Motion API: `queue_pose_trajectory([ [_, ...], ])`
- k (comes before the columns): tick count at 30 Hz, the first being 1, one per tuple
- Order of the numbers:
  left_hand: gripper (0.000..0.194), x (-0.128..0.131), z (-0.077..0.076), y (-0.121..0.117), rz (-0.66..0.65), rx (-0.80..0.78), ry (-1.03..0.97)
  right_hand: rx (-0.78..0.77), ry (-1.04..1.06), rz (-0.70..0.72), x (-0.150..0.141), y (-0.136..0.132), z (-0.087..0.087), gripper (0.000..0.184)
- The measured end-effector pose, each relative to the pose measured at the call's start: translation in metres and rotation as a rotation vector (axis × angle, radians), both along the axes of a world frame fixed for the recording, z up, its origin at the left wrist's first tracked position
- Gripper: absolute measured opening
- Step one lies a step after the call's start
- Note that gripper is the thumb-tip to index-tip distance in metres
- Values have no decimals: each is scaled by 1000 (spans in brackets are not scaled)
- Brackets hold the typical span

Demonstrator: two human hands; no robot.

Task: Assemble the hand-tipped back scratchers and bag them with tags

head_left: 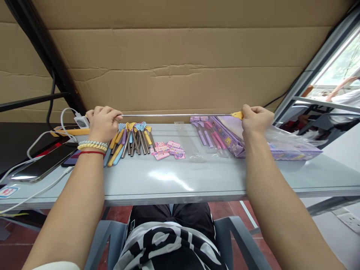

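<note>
A telescopic back scratcher is drawn out long and level between my two hands, above the back of the table. My left hand is closed around its left end, which is hidden in the fist. My right hand grips the other end by the yellow claw head. Under and beside my left hand lies a pile of collapsed back scratchers with blue, yellow and purple parts. Small pink and purple cards are spread to the right of the pile. Purple and pink back scratchers in clear bags lie further right.
A purple printed box with clear plastic sits near my right forearm. Clear bags lie mid-table. On the left are a phone, white cables and a charger. Cardboard stands behind the table. Another person's arm shows far right.
</note>
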State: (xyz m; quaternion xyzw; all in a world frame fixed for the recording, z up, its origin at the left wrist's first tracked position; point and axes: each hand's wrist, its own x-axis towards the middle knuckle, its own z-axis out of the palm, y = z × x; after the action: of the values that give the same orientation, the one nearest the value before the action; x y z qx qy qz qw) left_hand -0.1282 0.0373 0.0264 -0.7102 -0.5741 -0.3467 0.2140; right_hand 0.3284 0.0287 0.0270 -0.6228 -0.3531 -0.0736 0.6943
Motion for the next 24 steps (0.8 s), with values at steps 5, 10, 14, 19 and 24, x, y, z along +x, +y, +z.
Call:
queue_pose_trajectory([
  [5,34,-9,-3,4,-33,-69,-26,103,64,24,-4,-4,6,19],
  [10,37,-8,1,5,-97,-117,-12,171,368,360,-17,-12,14,21],
  [14,31,-1,7,-4,-104,-172,-23,237,479,635,-20,-20,18,21],
  [19,36,7,10,-9,-20,-163,13,253,559,628,-23,-20,21,28],
  [24,35,39,5,-13,-53,-112,161,51,302,821,-64,-16,5,21],
])
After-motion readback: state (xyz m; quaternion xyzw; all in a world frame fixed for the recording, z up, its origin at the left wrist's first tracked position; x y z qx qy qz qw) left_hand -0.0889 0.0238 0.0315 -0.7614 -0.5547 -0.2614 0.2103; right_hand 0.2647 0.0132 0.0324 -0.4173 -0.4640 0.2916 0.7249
